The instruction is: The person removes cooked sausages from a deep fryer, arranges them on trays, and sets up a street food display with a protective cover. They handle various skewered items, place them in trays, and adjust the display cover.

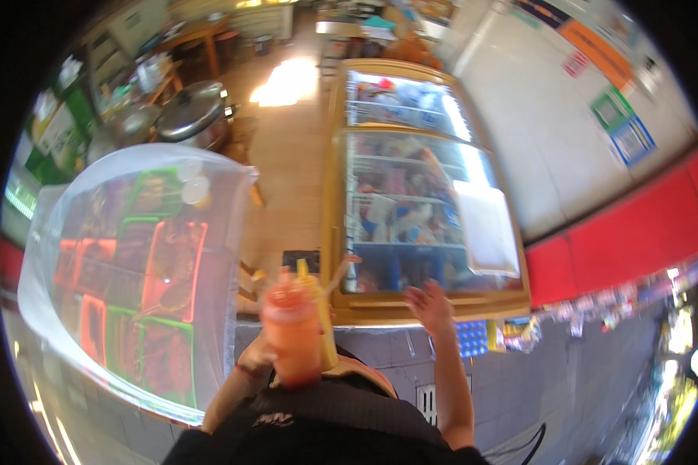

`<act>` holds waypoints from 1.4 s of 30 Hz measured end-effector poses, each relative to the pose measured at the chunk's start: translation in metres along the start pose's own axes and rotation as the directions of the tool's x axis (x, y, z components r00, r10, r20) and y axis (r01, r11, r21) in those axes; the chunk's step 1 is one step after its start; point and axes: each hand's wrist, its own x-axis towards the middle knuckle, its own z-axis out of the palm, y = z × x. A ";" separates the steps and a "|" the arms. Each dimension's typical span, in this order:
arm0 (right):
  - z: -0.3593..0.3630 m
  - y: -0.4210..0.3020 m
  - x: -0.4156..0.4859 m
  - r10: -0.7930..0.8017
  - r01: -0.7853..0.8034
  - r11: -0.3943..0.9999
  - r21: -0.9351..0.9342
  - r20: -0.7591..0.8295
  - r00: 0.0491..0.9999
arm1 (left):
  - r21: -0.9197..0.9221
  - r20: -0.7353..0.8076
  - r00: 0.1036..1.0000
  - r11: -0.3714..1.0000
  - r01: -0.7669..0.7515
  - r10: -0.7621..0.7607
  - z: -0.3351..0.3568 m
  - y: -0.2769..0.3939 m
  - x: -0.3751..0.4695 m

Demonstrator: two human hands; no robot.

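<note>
My left hand (258, 352) is closed around an orange squeeze bottle (292, 337), held upright close to my body. A yellow squeeze bottle (322, 325) stands right beside it, partly behind it; whether the same hand grips it cannot be told. My right hand (428, 303) is empty with its fingers apart, near the front edge of a wood-framed glass-top display freezer (430, 302). Packaged goods show through the freezer's glass. Thin sticks (338, 273) rise beside the yellow bottle; what holds them is hidden.
At left, a translucent domed cover (116, 158) stands over red and green food trays (168, 256). Behind it sits a large lidded metal pot (193, 113). A white tray (488, 232) rests on the freezer glass. A white wall (535, 116) with a red lower band stands at right.
</note>
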 end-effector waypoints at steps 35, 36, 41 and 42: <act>-0.071 -0.062 0.139 -0.223 0.669 0.586 0.457 -0.703 0.676 | 0.684 0.432 0.901 0.665 -0.299 -0.040 -0.165 0.228 0.423; -0.087 -0.058 0.148 -0.427 0.718 0.593 0.365 -0.613 0.664 | 0.667 0.463 0.886 0.660 -0.345 -0.005 -0.170 0.239 0.436; -0.082 -0.027 0.157 -0.779 0.266 0.625 -0.734 -0.561 0.281 | 0.482 0.477 0.868 0.785 -0.388 0.136 -0.210 0.323 0.525; -0.067 -0.026 0.154 -0.828 0.169 0.546 -0.821 -0.497 0.260 | 0.346 0.540 0.840 0.895 -0.283 0.057 -0.219 0.348 0.552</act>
